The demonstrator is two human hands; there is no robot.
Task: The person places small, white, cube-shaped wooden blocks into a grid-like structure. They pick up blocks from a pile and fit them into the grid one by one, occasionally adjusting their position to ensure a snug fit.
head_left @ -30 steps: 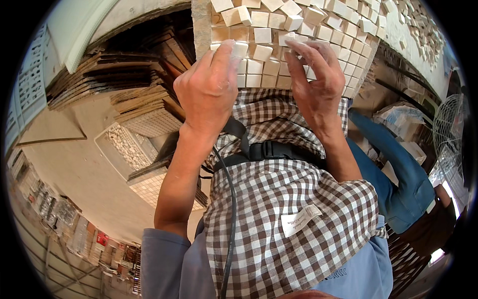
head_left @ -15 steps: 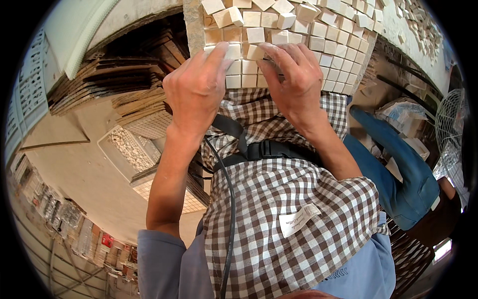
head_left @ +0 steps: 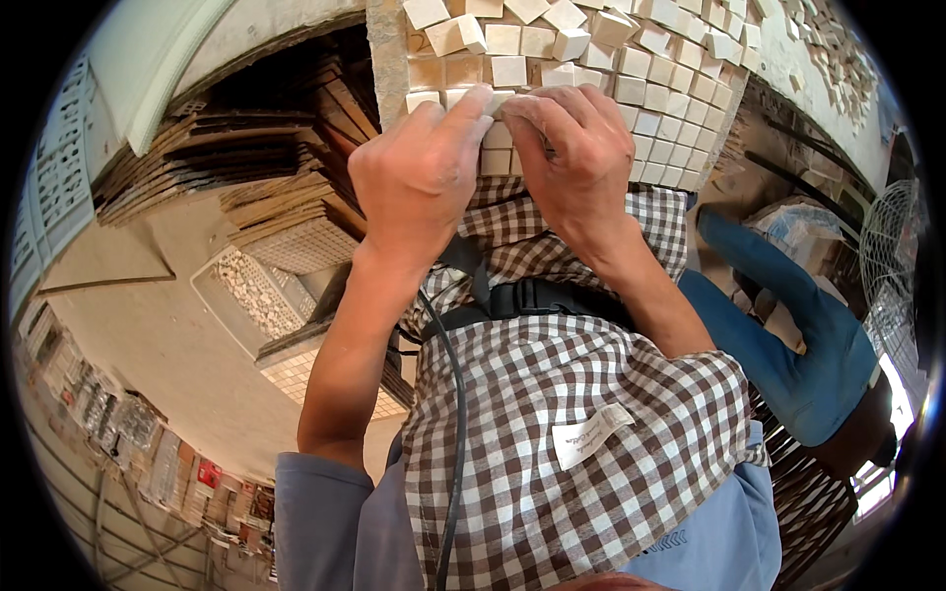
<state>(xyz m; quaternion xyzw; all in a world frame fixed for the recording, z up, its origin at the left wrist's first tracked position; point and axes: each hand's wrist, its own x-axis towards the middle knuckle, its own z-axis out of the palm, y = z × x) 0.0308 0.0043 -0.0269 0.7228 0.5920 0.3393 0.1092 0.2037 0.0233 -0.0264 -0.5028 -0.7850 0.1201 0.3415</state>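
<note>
Head view: both hands meet over a mosaic sheet (head_left: 631, 89) of small pale stone tiles lying on a checked cloth (head_left: 552, 414) across the lap. I see the left hand (head_left: 419, 182) curled, its fingertips (head_left: 478, 98) pressing on one tile (head_left: 498, 100) in the sheet's near rows. The right hand (head_left: 576, 158) is curled too, thumb and fingers closed around that same tile from the other side, the two hands touching. Loose tiles (head_left: 463, 34) lie tilted along the sheet's far edge.

I judge each tile light, hard and stiff, easy to chip at the corners and dusty enough to slip; a pinch on two opposite sides looks the surest hold. The sheet itself probably flexes between rows, so it wants support from below.

Stacked sheets (head_left: 286, 236) sit to the left, a blue glove (head_left: 788, 335) to the right.
</note>
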